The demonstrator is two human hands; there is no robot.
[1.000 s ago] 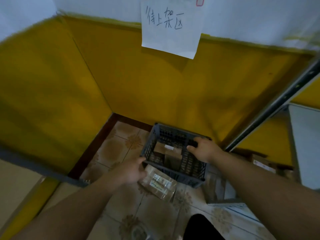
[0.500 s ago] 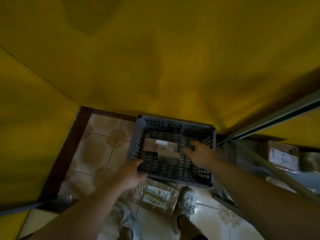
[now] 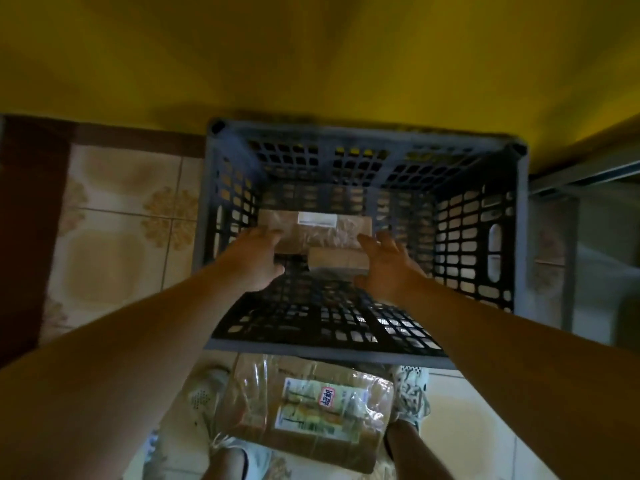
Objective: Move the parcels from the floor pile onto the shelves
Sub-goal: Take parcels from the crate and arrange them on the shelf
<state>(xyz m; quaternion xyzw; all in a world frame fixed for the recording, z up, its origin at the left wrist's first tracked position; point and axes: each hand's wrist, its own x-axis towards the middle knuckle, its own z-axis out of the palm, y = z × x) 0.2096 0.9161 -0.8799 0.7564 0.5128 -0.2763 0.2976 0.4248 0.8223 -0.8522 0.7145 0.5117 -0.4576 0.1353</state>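
In the grey crate [image 3: 367, 133], the left hand [image 3: 252, 258] touches the left edge of a flat, apparently film-wrapped parcel [image 3: 318, 230] with straight fingers. A small carton [image 3: 337, 261] lies against it, and the right hand [image 3: 388, 268], fingers spread, flanks both. Likely light, stiff and slick, so best lifted by opposite edges.

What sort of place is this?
Likely a parcel storeroom or pickup point: labelled parcels in a plastic crate, another wrapped parcel on the tiled floor, and a metal shelf frame at the right.

The red-bordered sticker [image 3: 328, 397] on the wrapped parcel [image 3: 263, 407] bears Chinese characters too blurred to read.
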